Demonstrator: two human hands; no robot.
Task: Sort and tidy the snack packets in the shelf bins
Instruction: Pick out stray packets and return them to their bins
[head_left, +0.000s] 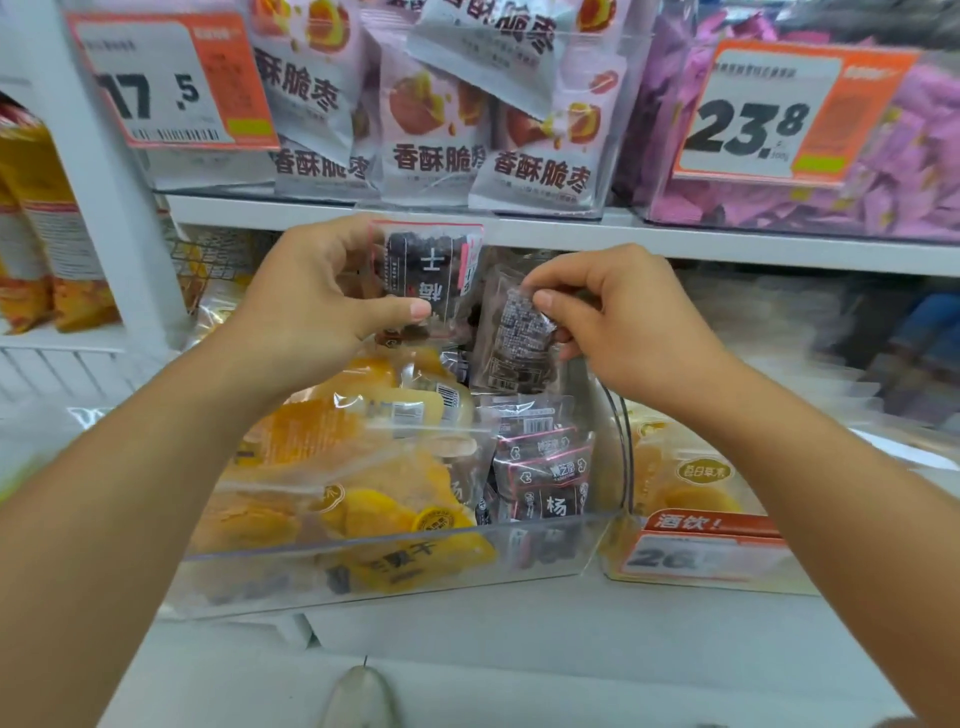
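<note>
two hands lift dark snack packets above a clear shelf bin (395, 558)

the bin sits on the lower shelf (519, 639), holding yellow dried-fruit packets (363, 499) at left and dark packets (545, 478) at right. the left hand (306, 317) grips a dark packet (426, 275), upright, long axis vertical, thumb across its front. the right hand (618, 317) pinches a second dark packet (517, 338) by its top edge; it hangs upright, back label toward the camera.

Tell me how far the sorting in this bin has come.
Partly done. Some dark packets already stand in a row at the bin right side. The left hand and right hand each hold one dark packet above it. Yellow packets lie jumbled on the left.
</note>
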